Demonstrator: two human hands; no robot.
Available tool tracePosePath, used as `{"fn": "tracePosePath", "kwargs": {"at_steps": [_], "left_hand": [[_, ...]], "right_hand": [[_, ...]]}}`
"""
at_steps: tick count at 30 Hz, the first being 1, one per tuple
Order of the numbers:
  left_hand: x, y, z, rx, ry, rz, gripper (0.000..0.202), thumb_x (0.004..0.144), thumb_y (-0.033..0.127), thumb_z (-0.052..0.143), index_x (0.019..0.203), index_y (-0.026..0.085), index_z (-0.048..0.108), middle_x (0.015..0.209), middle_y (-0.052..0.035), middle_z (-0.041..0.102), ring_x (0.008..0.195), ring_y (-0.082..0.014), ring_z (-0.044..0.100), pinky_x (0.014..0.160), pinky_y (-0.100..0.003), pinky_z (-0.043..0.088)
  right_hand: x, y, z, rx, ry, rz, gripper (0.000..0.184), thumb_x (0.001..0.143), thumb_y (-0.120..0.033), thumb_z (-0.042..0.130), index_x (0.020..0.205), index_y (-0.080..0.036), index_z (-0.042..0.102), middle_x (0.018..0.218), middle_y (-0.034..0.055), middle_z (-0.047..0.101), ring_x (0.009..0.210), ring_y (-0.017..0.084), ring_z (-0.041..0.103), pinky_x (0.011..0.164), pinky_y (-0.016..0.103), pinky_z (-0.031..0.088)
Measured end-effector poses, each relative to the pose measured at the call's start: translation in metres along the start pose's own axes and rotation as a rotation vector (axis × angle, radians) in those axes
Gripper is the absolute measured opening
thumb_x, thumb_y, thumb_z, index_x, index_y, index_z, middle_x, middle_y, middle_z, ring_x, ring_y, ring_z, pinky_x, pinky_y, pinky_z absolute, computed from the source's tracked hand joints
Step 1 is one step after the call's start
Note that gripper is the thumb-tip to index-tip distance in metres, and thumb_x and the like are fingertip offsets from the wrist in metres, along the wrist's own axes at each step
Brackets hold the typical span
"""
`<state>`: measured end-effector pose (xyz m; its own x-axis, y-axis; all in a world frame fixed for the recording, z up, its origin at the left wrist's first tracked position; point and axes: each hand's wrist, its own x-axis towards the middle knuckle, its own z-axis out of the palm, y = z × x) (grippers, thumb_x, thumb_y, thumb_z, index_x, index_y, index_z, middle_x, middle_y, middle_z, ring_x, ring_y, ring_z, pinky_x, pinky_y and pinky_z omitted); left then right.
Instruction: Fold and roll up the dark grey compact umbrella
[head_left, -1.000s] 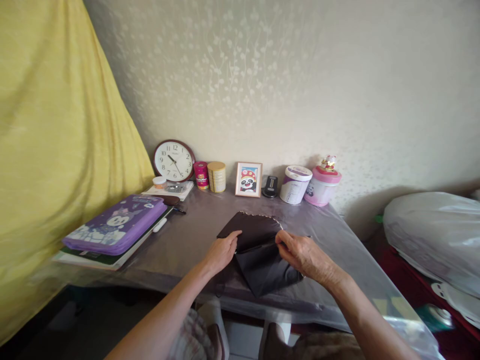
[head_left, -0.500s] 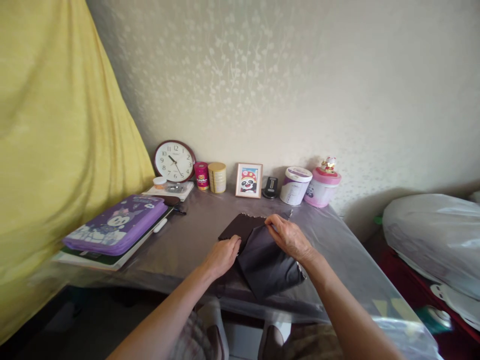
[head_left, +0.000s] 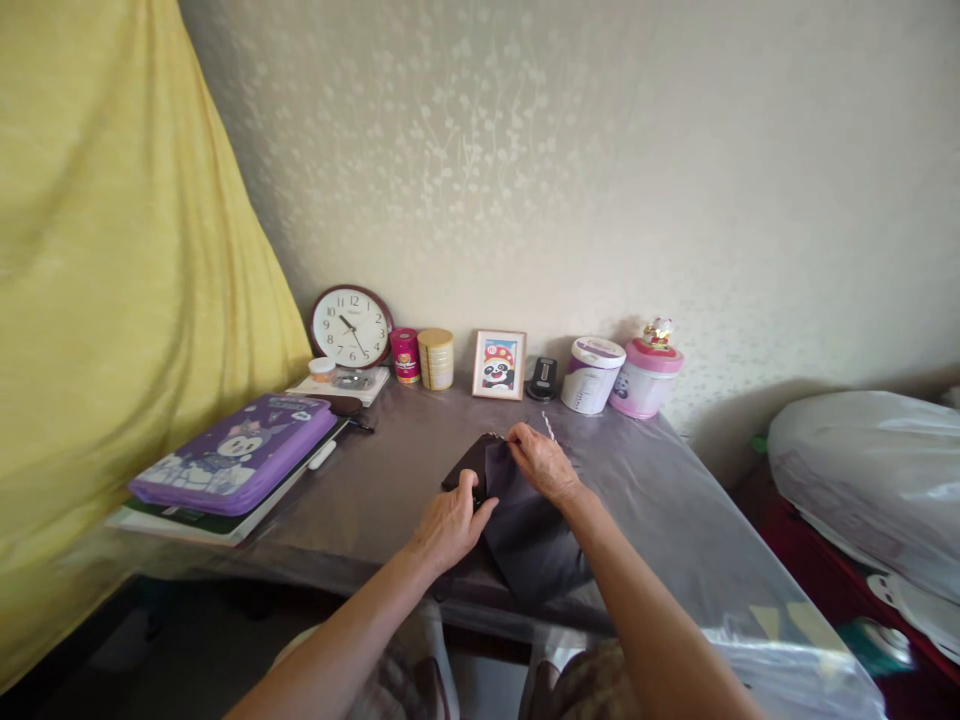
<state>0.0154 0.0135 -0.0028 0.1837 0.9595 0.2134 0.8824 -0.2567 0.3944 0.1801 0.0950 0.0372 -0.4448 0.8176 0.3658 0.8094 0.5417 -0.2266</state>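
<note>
On the table in front of me lies a black cloth bag (head_left: 529, 550) with a twisted black-and-white cord at its edge. My right hand (head_left: 544, 462) pinches the bag's upper edge near the cord, with the fabric hanging down below it. At the left side of the bag, my left hand (head_left: 450, 515) has its fingers on the dark flat part (head_left: 466, 460), its thumb raised away from the index finger. Between that thumb and finger a small dark object shows, too hidden to name. A loose cord end (head_left: 548, 426) sticks up beyond my right hand.
A purple zip case (head_left: 236, 455) rests on books at the left, a white marker (head_left: 322, 455) beside it. Along the wall stand a clock (head_left: 351, 326), tins (head_left: 436, 360), a framed panda picture (head_left: 499, 365), a black device (head_left: 541, 379) and two tubs (head_left: 592, 375).
My right hand has moved left, drawing the bag's edge closer to my left hand. My left thumb has lifted and spread from the index finger.
</note>
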Motion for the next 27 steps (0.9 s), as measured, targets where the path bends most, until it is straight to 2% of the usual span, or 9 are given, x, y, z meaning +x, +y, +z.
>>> {"fn": "tracePosePath", "kwargs": {"at_steps": [5,10,15,18,21,24,27], "left_hand": [[-0.002,0.003,0.001,-0.002,0.039,0.001,0.038,0.089,0.046,0.022,0.105,0.016,0.039,0.07,-0.007,0.063,0.068,-0.0226,0.063,0.059,-0.028,0.041],[-0.002,0.004,-0.001,-0.054,0.013,0.054,0.038,0.089,0.039,0.026,0.118,0.02,0.041,0.086,-0.0087,0.065,0.079,-0.0214,0.063,0.069,-0.028,0.043],[0.002,0.002,-0.005,-0.146,-0.051,0.006,0.035,0.088,0.038,0.031,0.113,0.024,0.053,0.093,-0.0078,0.066,0.09,-0.0205,0.061,0.078,-0.028,0.043],[0.004,0.0,-0.007,-0.183,-0.04,0.017,0.036,0.089,0.037,0.031,0.113,0.024,0.055,0.094,-0.0078,0.067,0.09,-0.0202,0.061,0.079,-0.028,0.043],[0.005,-0.002,-0.006,-0.202,-0.03,0.04,0.038,0.089,0.037,0.029,0.112,0.024,0.057,0.094,-0.0077,0.067,0.088,-0.0201,0.062,0.079,-0.028,0.043],[0.005,-0.006,-0.003,-0.214,-0.034,0.051,0.041,0.089,0.041,0.03,0.114,0.023,0.056,0.102,-0.0084,0.066,0.093,-0.0215,0.061,0.082,-0.03,0.042],[0.006,-0.01,0.0,-0.257,-0.053,0.017,0.046,0.082,0.05,0.042,0.116,0.022,0.054,0.108,-0.0083,0.064,0.097,-0.0238,0.06,0.083,-0.031,0.042]], "right_hand": [[0.007,-0.001,0.016,0.002,-0.034,-0.028,0.009,0.085,-0.017,0.04,0.091,-0.019,0.047,0.091,0.0046,0.059,0.084,0.014,0.055,0.075,0.023,0.038],[0.009,-0.001,0.029,-0.021,-0.099,-0.021,0.01,0.086,-0.016,0.04,0.091,-0.018,0.048,0.092,0.0046,0.058,0.084,0.013,0.054,0.076,0.023,0.038],[0.001,-0.003,0.026,-0.03,-0.122,-0.022,0.012,0.087,-0.02,0.04,0.095,-0.018,0.048,0.097,0.0046,0.057,0.079,0.012,0.056,0.072,0.022,0.04],[-0.006,-0.005,0.021,-0.003,-0.118,-0.133,0.018,0.09,-0.027,0.035,0.097,-0.019,0.051,0.097,0.0039,0.059,0.085,0.012,0.056,0.076,0.022,0.04],[-0.009,-0.001,0.021,-0.039,-0.192,-0.222,0.027,0.092,-0.03,0.032,0.095,-0.02,0.057,0.095,0.0047,0.063,0.091,0.014,0.057,0.082,0.025,0.038],[-0.01,0.015,0.019,-0.147,-0.232,-0.097,0.03,0.091,-0.03,0.033,0.09,-0.02,0.061,0.093,0.0067,0.065,0.092,0.017,0.058,0.084,0.03,0.037],[-0.012,0.034,0.008,-0.16,-0.127,0.09,0.029,0.09,-0.03,0.036,0.091,-0.019,0.062,0.095,0.0072,0.065,0.093,0.018,0.057,0.082,0.03,0.038]]}}
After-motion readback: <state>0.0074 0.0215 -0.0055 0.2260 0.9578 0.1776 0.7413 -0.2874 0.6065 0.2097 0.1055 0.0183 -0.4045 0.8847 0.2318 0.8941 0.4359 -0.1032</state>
